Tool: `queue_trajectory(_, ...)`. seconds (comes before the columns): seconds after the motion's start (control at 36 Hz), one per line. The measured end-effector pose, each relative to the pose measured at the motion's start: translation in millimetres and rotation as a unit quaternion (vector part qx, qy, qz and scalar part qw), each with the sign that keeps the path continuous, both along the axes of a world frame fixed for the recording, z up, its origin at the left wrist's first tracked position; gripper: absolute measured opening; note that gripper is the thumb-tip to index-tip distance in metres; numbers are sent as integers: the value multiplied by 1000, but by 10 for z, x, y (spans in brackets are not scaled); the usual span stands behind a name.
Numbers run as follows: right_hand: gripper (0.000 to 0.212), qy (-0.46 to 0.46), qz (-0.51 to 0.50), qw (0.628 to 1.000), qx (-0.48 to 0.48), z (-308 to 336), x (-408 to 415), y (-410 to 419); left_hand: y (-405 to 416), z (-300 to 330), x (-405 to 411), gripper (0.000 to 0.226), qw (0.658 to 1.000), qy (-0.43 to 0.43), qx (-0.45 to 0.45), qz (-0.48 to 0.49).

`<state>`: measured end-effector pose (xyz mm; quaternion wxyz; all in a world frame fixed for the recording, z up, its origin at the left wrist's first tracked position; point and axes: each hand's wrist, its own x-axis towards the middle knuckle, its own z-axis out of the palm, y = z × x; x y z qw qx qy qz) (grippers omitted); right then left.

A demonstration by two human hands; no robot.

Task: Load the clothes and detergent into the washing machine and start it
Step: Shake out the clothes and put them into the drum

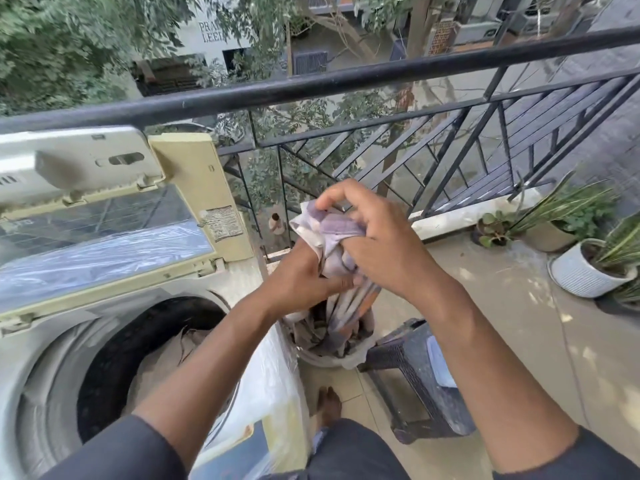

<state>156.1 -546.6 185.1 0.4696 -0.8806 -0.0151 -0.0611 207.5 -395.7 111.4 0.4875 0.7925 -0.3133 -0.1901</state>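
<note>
Your left hand (304, 275) and right hand (377, 244) both clutch a striped cloth (332, 237) — above the bucket (329, 358), right of the open washing machine (69, 341).

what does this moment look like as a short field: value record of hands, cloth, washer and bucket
left hand: left hand grips the lower part of the cloth
right hand: right hand pinches the cloth's top
cloth: pale purple and white crumpled cloth, held above the bucket
bucket: round white laundry bucket on the floor, more clothes inside
washer: white top-loading washing machine, cream lid raised, beige clothes already in the drum
beside bucket: dark plastic stool
</note>
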Motion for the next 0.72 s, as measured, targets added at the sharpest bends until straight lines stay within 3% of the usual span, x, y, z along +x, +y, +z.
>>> queue_trajectory(0.17, 55, -48, -14, 999, 14, -133, -3, -44, -75, -8, 40, 28, 995, -24, 14, 99)
queue_trajectory(0.33, 53, -124, -153, 979, 50, -743, -327, -163, -125, -21, 75, 20, 987, -15, -19, 157)
queue_trajectory(0.39, 51, -72, -184, 979, 40, -1048, -451, -137, -161, 15, 40, 21, 985, -22, -38, 167)
queue_trajectory(0.47, 42, 89, -184, 979, -26, -1499, -546, -49, -234, 82, -2, 28, 983, -42, -50, 170)
queue_trajectory(0.56, 53, 227, -150, 958, -88, -1834, -525, 43, -314, 151, -15, 13, 982, -57, -63, 166)
queue_trajectory(0.64, 64, 289, -146, 932, -164, -2083, -431, 108, -368, 229, -15, 36, 981, -75, -67, 166)
queue_trajectory(0.72, 67, 342, -170, 910, -163, -2300, -338, 121, -404, 319, -9, 34, 979, -78, -78, 170)
